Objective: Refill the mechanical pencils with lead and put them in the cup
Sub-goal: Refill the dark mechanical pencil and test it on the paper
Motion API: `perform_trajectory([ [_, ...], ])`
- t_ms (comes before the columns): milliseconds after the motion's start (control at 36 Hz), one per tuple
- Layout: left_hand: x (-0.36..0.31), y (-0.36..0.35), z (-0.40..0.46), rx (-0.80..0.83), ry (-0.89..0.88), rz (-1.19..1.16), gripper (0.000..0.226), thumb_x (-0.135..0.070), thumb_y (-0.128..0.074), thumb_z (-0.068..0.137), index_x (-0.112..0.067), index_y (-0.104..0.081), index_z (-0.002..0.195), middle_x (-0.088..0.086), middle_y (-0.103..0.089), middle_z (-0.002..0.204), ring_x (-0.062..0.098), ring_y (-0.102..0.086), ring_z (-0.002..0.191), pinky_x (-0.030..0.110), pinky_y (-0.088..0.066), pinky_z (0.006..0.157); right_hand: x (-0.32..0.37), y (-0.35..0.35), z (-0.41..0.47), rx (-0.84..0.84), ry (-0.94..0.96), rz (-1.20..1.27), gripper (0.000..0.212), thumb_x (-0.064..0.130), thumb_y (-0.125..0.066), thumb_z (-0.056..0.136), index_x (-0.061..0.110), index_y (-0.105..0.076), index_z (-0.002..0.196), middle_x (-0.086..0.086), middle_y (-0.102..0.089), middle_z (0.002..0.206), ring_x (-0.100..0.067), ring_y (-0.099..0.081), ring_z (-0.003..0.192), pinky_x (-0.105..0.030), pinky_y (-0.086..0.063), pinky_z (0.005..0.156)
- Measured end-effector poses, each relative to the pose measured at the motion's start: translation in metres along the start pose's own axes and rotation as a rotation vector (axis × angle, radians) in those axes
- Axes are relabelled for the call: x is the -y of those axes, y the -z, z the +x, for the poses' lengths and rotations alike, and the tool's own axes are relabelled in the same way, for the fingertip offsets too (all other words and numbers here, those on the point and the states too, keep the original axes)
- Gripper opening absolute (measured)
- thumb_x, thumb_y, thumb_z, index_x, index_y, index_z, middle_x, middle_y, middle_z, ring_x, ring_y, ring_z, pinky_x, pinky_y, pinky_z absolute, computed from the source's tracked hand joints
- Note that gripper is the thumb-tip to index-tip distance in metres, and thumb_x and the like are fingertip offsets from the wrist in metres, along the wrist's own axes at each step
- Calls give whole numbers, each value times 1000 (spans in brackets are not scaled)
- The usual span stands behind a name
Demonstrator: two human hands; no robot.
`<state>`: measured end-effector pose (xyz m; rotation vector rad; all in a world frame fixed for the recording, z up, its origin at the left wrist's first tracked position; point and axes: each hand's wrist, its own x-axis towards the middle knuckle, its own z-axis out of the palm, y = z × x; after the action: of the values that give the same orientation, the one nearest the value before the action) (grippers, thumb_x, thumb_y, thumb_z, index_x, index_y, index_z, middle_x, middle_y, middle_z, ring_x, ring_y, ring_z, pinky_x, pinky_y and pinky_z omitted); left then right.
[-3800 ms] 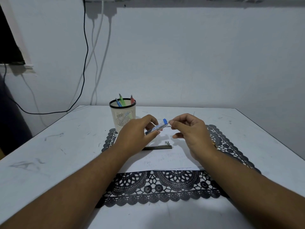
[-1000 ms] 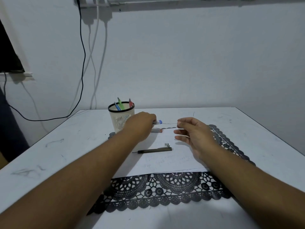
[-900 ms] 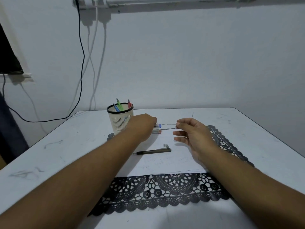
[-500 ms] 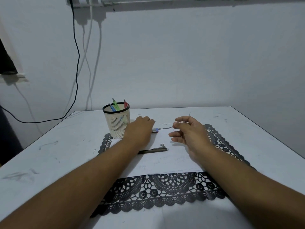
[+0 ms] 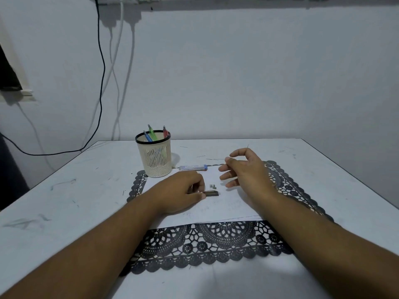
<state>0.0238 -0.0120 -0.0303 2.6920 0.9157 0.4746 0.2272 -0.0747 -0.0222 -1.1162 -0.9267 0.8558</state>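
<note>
Pinching the dark pencil (image 5: 211,193) on the paper, the left hand (image 5: 181,192) has left the lead case (image 5: 193,167); right hand (image 5: 244,169) pinches a lead, insertion apparently next.

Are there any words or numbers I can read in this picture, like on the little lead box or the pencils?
There are none that can be read.
Lead case: any print on it is too small and blurred to read.
Pencils in the cup: no lettering shows.
White paper: faint marks, too blurred to read.
Dark pencil at the left hand: no text shows.
</note>
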Motion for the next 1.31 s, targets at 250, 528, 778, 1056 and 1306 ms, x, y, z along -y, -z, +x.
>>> perform_trajectory([
  [250, 4, 2, -2, -120, 31, -158, 7, -29, -54, 105, -29, -54, 98, -7, -58, 78, 3, -47, 67, 24, -35, 61, 2, -1, -4, 4, 8, 14, 12, 16, -64, 103, 15, -53, 109, -18, -78, 88, -33, -67, 69, -34, -48, 52],
  [528, 2, -6, 0, -237, 65, -286, 12, -32, -51, 106, -37, -51, 95, 6, -61, 77, 9, -44, 64, 33, -35, 62, 8, -4, -11, 32, 30, 29, 13, 15, -64, 103, 13, -53, 111, -16, -79, 91, -30, -67, 72, -34, -52, 53],
  [778, 1, -6, 0, -246, 73, -316, 13, -32, -52, 106, -36, -53, 94, 9, -60, 77, 9, -43, 63, 33, -35, 62, 7, -4, -12, 30, 30, 15, 15, 17, -65, 103, 12, -54, 112, -14, -80, 93, -28, -68, 72, -36, -52, 56],
  [1056, 2, -7, 1, -252, 72, -334, 14, -32, -53, 106, -38, -53, 93, 8, -60, 77, 8, -43, 63, 34, -36, 62, 6, -6, -12, 24, 32, 2, 14, 16, -66, 102, 12, -55, 110, -13, -80, 93, -27, -69, 75, -37, -53, 56],
  [1306, 1, -8, 1, -265, 78, -374, 13, -33, -52, 106, -38, -54, 94, 10, -61, 79, 10, -44, 64, 36, -37, 63, 6, -6, -13, 22, 36, 9, 14, 15, -69, 100, 11, -58, 108, -12, -80, 92, -24, -72, 81, -39, -55, 60],
])
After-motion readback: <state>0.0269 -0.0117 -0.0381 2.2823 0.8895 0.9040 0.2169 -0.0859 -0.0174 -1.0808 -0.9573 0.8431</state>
